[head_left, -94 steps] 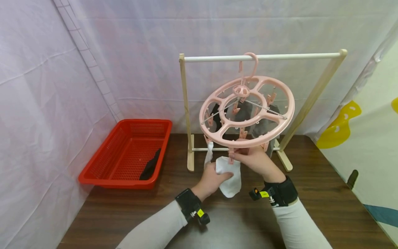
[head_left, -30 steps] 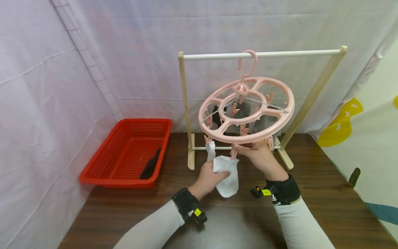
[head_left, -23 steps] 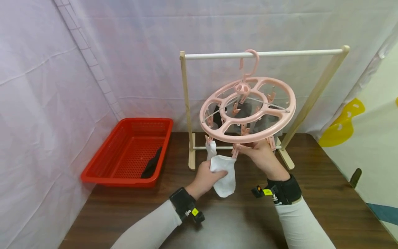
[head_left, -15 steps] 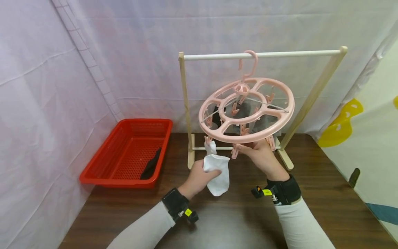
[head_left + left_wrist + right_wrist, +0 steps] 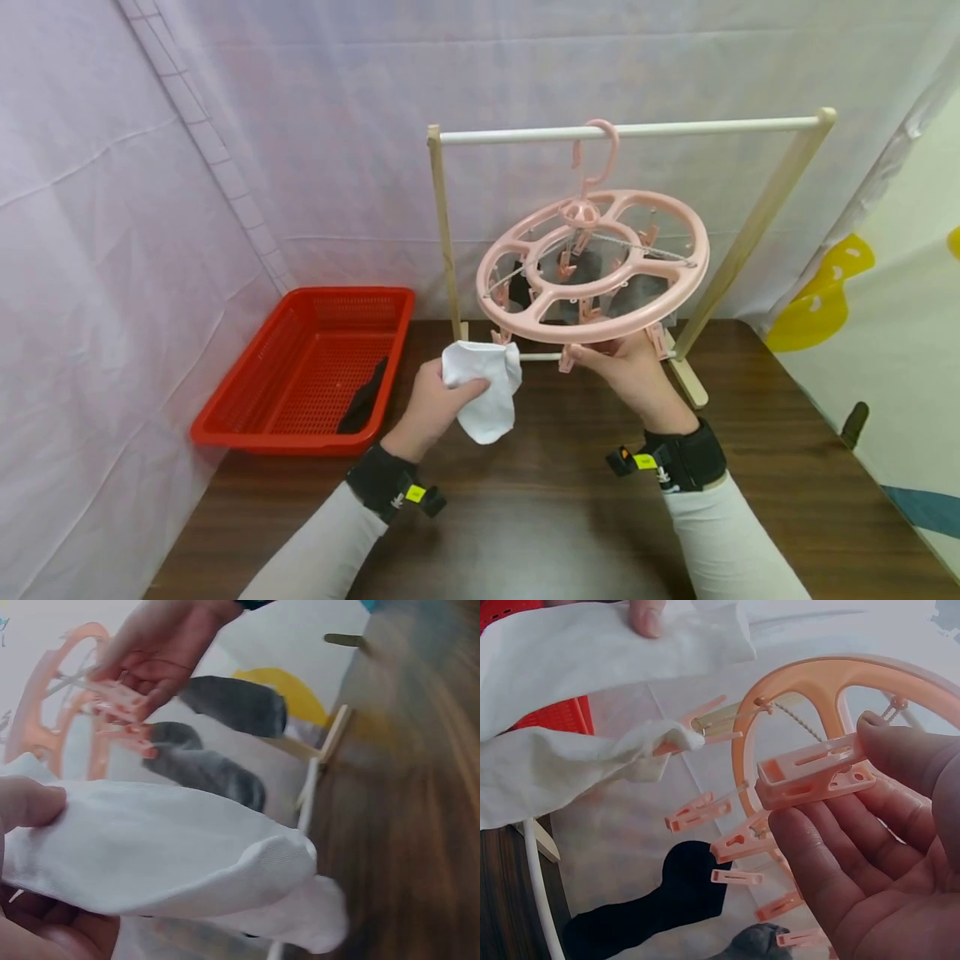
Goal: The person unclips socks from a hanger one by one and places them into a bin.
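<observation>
My left hand pinches a white sock between thumb and fingers, left of the pink round clip hanger. The sock is apart from the clip in my other hand. My right hand holds a pink clothes peg at the hanger's front rim, thumb above and fingers below; no cloth shows in it. A second white sock hangs from a neighbouring peg, mostly behind the held sock in the head view. A black sock and grey socks hang on the hanger's far side.
The hanger hooks over the white rod of a wooden stand. To the left, a red basket contains a dark piece of cloth. Everything stands on a dark wooden table, with white curtains behind.
My left hand has drawn the white sock leftward and slightly up, away from the peg where its edge was earlier. My right hand has stayed at the peg.
</observation>
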{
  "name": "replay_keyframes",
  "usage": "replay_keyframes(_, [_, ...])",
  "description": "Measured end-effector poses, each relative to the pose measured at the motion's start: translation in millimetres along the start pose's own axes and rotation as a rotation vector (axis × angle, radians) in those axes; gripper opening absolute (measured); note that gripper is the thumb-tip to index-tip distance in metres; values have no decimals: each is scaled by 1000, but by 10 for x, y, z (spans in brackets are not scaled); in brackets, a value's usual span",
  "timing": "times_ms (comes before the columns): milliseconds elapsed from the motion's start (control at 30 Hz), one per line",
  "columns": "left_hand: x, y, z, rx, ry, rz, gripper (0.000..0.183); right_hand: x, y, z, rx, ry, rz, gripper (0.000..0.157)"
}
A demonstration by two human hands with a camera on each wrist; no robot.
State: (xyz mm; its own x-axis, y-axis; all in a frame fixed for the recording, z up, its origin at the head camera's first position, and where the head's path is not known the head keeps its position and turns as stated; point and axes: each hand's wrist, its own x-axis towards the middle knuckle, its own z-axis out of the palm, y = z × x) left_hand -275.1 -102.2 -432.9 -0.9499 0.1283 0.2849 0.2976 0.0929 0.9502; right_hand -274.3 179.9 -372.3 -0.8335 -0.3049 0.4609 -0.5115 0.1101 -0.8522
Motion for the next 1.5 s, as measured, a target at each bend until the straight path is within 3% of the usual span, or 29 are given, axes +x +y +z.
replay_keyframes(267, [48,202,-230,57,50,9,40,-1,-23,0,19,-2,29,14])
replay_keyframes(600, [76,372,-622,91,146,-56,48,-4,-10,5,52,8,64,15])
replay_keyframes(800, [50,436,-846,77,234,-124,50,-14,-85,34,55,-6,63,17])
replay_keyframes(1000, [71,471,-1003,86,347,-88,48,-4,-36,13,39,-7,57,16])
replay_keyframes(1167, [70,509,-1166,78,415,-118,52,-1,14,-1,38,-13,31,18])
replay_keyframes(1300, [72,518,-1317,65,409,-163,58,-3,-4,-3,40,-21,37,17])
replay_keyframes(1500, [112,444,-1485,126,379,-199,49,-6,-118,30,51,-41,38,17])
